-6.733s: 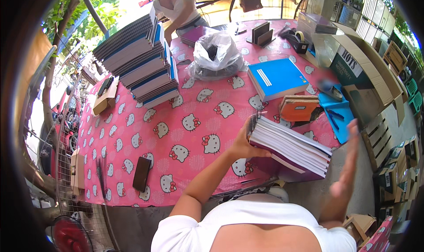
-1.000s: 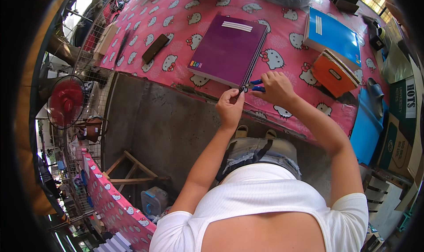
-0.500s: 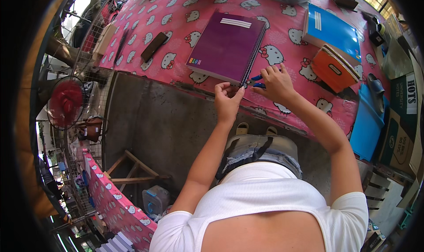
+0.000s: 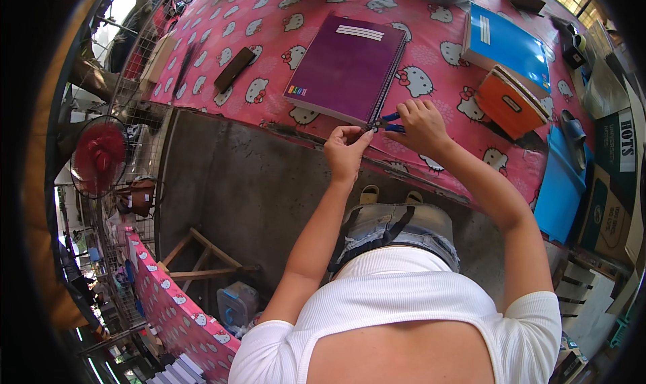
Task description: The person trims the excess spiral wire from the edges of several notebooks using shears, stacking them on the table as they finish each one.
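Observation:
A purple spiral-bound notebook (image 4: 343, 67) lies on the pink table, its dark wire coil (image 4: 389, 88) along the right edge. At the coil's near end, by the table edge, my left hand (image 4: 346, 154) pinches the tip between thumb and forefinger. My right hand (image 4: 422, 127) is closed on small blue-handled pliers (image 4: 392, 120), whose jaws reach the same coil end beside my left thumb. The fingers partly hide the jaws and the wire tip, so I cannot tell whether the jaws grip the wire.
Right of my hands lie a blue notebook (image 4: 508, 47), an orange notebook stack (image 4: 509, 105) and a blue plastic sheet (image 4: 560, 185). A dark oblong object (image 4: 235, 69) sits left of the purple notebook. Cardboard boxes (image 4: 605, 209) stand at the right, a red fan (image 4: 101, 156) at the left.
My left hand has shifted very slightly left, its fingers curling at the coil end. The pliers and right hand stay nearly where they were.

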Available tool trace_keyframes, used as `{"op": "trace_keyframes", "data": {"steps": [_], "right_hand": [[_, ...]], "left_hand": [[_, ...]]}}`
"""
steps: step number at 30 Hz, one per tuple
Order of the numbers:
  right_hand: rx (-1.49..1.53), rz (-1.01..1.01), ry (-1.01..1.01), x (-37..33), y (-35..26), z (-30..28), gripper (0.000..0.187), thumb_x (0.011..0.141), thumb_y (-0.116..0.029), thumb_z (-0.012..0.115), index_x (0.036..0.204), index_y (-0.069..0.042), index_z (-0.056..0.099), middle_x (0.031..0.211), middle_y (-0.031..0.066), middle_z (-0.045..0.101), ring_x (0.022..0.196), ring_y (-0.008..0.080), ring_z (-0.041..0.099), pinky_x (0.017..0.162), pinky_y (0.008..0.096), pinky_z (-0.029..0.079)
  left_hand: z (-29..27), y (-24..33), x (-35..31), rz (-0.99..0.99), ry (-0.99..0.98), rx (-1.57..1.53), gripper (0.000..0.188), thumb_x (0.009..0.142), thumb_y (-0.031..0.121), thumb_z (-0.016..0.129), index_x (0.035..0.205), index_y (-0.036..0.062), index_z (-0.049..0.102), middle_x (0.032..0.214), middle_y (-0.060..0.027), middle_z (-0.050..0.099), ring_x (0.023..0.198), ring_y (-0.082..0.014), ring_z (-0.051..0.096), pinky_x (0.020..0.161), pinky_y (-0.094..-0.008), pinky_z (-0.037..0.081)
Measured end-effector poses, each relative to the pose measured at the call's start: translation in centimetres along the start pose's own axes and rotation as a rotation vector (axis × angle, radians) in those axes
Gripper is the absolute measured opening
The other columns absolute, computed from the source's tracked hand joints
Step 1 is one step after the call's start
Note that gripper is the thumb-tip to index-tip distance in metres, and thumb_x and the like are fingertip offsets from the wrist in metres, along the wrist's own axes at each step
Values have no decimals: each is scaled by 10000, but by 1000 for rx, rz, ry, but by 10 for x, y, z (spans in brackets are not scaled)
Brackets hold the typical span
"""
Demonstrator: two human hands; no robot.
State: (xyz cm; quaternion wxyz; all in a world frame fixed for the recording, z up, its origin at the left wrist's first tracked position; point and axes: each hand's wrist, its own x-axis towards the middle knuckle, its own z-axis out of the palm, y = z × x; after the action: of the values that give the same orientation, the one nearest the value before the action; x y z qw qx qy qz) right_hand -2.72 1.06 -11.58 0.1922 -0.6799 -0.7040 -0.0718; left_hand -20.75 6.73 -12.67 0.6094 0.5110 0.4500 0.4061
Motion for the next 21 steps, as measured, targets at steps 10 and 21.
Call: {"op": "trace_keyframes", "data": {"steps": [10,21], "right_hand": [[121,232,-318,0,-3,-15,524,746,-539,653,839,-24,615,776,137,632,734,290,628,678,396,504],[-46,69,-121,2,-7,-1,520,729,-530,663,868,-33,605,822,107,618,834,268,621,810,403,467]], "left_hand": [[-8,-6,3,-130,46,-83,272,798,47,686,977,21,483,815,-64,628,657,-94,586,562,-217,479],[-3,0,7,-193,-12,-56,441,725,88,777,1023,21,459,876,-68,617,739,-123,596,580,-240,471]]}}
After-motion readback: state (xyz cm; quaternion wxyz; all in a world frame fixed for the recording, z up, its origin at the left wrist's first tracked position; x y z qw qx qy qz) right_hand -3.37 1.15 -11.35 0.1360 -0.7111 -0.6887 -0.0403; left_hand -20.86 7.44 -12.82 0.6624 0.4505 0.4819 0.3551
